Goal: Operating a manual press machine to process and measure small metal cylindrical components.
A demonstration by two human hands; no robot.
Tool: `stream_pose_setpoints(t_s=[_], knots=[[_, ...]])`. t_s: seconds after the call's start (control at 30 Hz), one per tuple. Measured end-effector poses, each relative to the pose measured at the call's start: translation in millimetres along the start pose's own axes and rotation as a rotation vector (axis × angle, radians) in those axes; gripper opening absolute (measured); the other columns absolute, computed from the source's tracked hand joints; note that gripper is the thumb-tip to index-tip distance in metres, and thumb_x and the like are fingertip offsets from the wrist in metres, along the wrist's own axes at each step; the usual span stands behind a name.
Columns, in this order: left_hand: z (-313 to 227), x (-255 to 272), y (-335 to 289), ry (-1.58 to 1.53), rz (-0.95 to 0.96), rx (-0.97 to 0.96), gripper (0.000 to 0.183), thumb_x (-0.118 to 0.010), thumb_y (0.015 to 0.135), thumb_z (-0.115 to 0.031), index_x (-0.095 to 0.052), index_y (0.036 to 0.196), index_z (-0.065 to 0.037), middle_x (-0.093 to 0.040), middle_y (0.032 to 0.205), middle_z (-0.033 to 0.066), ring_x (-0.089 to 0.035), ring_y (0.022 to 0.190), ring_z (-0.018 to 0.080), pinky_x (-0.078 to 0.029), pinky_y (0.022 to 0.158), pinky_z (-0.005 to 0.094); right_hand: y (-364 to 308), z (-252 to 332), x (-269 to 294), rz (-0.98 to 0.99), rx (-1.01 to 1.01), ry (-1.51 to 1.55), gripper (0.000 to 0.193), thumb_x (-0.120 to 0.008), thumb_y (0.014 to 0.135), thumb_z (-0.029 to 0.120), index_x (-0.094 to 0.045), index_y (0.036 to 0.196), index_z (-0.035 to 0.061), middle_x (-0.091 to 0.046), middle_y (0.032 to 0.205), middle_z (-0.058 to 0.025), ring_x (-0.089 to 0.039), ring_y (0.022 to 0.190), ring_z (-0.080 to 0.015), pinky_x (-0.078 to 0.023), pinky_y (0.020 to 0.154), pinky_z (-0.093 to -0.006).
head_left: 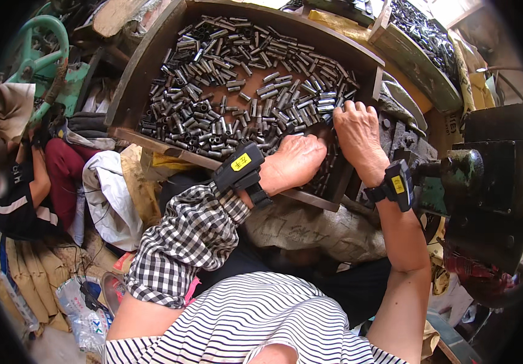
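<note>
A wide wooden tray holds many short, shiny metal tubes, heaped loosely over its reddish-brown bottom. My left hand is closed over the tray's near right part, its fingers curled inward beside the tubes. Just to its right, my right hand reaches down at the tray's right end with bent, closed fingers. The fingertips of both hands are hidden, so what they hold cannot be made out. Each wrist wears a black device with a yellow label. A checked sleeve covers my left forearm.
Another wooden box with small metal parts stands at the far right. A dark machine rises close to my right arm. At left are a green handwheel and another person's arm. A grey sack lies below the tray.
</note>
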State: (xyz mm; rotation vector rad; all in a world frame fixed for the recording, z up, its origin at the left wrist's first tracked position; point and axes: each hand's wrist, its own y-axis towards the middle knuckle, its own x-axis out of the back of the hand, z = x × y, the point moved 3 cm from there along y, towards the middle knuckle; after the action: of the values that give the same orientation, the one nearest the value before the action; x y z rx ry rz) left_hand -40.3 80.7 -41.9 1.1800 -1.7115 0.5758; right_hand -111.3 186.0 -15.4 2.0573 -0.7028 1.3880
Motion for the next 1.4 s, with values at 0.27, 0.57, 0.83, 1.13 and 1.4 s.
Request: stream_pose_setpoints(t_s=[0.27,0.57,0.83,1.13,1.4], knots=[[7.0,7.5,3.0,0.023,0.202,0.147,0.023,-0.067,0.073,-0.021,-0.061,0.079,0.000,-0.064,0.077,0.0158,-0.064,0.077,0.0333,-0.050,0.066,0.0440,-21.3,14.7,-2.1,0.055,0.099,0.446,0.009,-0.059,0.075,0.009,-0.058,0.081,0.0030,-0.059,0.082,-0.0136,-0.062,0.078,-0.0293,-0.048,0.069,-0.0391],[0.5,9.4,3.0,0.145,0.046,0.104,0.016,-0.060,0.077,-0.015,-0.054,0.085,-0.002,-0.060,0.077,0.0152,-0.063,0.069,0.0331,-0.051,0.058,0.0425,-81.1,-7.7,16.1,-0.125,-0.702,1.535,0.017,-0.067,0.079,0.003,-0.060,0.094,0.0009,-0.057,0.068,0.0021,-0.049,0.057,-0.0022,-0.040,0.049,-0.0188],[-4.6,12.3,8.6,0.101,0.004,0.070,0.017,-0.063,0.076,-0.014,-0.053,0.084,-0.002,-0.058,0.077,0.0163,-0.062,0.070,0.0342,-0.051,0.058,0.0423,-88.1,-6.3,12.0,0.002,-0.688,2.032,0.025,-0.056,0.087,0.002,-0.056,0.112,0.0026,-0.060,0.082,-0.0019,-0.064,0.069,-0.0084,-0.048,0.051,-0.0164],[2.3,24.1,7.9,-1.369,0.104,0.530,0.014,-0.053,0.082,-0.009,-0.057,0.093,0.000,-0.058,0.067,0.0038,-0.057,0.047,0.0070,-0.045,0.041,0.0171,-94.6,-6.4,9.2,0.036,-0.840,2.171,0.014,-0.061,0.088,0.012,-0.055,0.091,-0.0007,-0.065,0.072,-0.0102,-0.061,0.051,-0.0103,-0.044,0.039,-0.0174],[-4.3,18.7,6.5,-1.558,0.087,0.537,0.015,-0.054,0.089,-0.011,-0.058,0.099,-0.001,-0.060,0.073,0.0036,-0.058,0.052,0.0073,-0.047,0.046,0.0169,-95.2,-2.2,3.1,-0.035,-0.925,2.215,0.017,-0.062,0.088,0.018,-0.056,0.087,0.0017,-0.064,0.067,-0.0081,-0.057,0.044,-0.0079,-0.038,0.036,-0.0156]])
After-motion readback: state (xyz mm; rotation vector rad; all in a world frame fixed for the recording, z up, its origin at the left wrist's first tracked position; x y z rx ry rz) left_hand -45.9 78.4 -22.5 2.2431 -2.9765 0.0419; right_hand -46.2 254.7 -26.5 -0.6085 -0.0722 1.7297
